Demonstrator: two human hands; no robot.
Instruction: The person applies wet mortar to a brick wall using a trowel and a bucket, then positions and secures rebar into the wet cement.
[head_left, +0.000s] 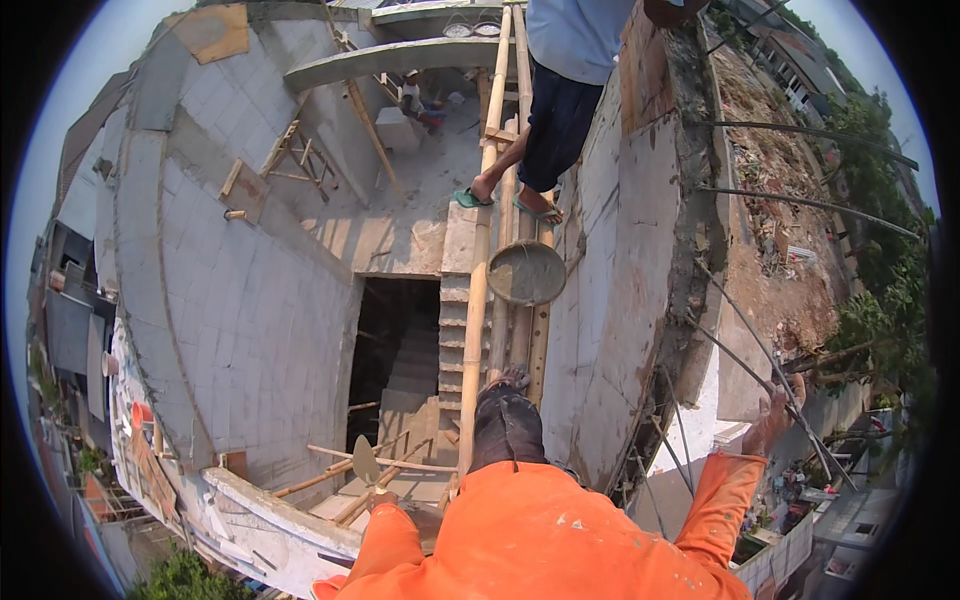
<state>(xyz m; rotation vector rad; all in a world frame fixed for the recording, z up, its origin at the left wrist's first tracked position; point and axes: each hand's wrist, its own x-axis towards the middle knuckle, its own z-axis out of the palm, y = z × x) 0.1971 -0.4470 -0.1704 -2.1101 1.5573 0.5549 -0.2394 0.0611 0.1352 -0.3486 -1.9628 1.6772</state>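
Observation:
My left hand [381,498] is closed round the handle of a trowel [366,461], its pointed blade turned up and away from me. Off to the right, my right hand [772,418] reaches past the wall and is closed on a thin steel bar [752,345]. A round dark basin [527,273] holding grey mortar rests ahead of me on the bamboo poles [478,330]. My bare foot [513,377] is on the poles just short of it. Beyond the basin stands a co-worker [552,120] in green sandals, feet on the poles.
Rough wall [640,260] with several projecting bars runs along my right. Left below are a dark stair opening [393,340] and a light block wall [250,300]. Bamboo sticks [385,466] cross below the trowel. Another person [415,98] sits on the lower floor near a concrete beam [390,62].

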